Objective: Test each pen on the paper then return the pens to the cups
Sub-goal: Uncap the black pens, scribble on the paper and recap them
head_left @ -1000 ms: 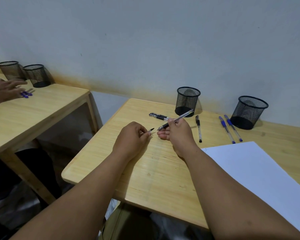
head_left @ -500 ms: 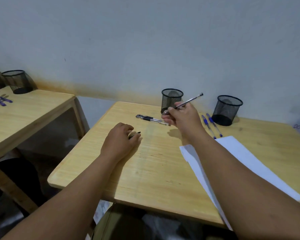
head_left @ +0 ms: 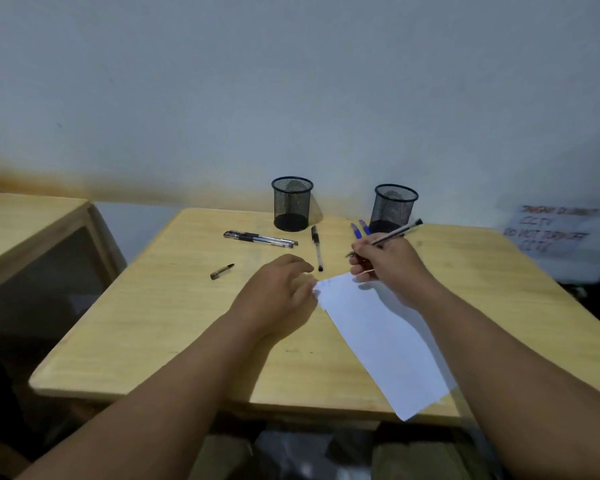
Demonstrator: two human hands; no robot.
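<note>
My right hand (head_left: 387, 268) grips an uncapped black pen (head_left: 394, 233), its tip just above the far corner of the white paper (head_left: 381, 337). My left hand (head_left: 278, 292) rests flat on the table with fingertips at that paper corner, holding nothing. The pen's cap (head_left: 221, 271) lies alone on the wood to the left. Two black pens (head_left: 260, 239) lie side by side behind it, and another black pen (head_left: 317, 247) lies in front of the left mesh cup (head_left: 292, 203). Two blue pens (head_left: 360, 229) peek out beside the right mesh cup (head_left: 394, 207).
The wooden table (head_left: 160, 320) stands against a pale wall. A second wooden table (head_left: 18, 223) stands to the left across a gap. A paper sign with red lettering (head_left: 555, 232) sits at the far right.
My left hand let go of the cap, which now lies on the table, and moved right to the paper's corner. My right hand carried the pen down to the paper.
</note>
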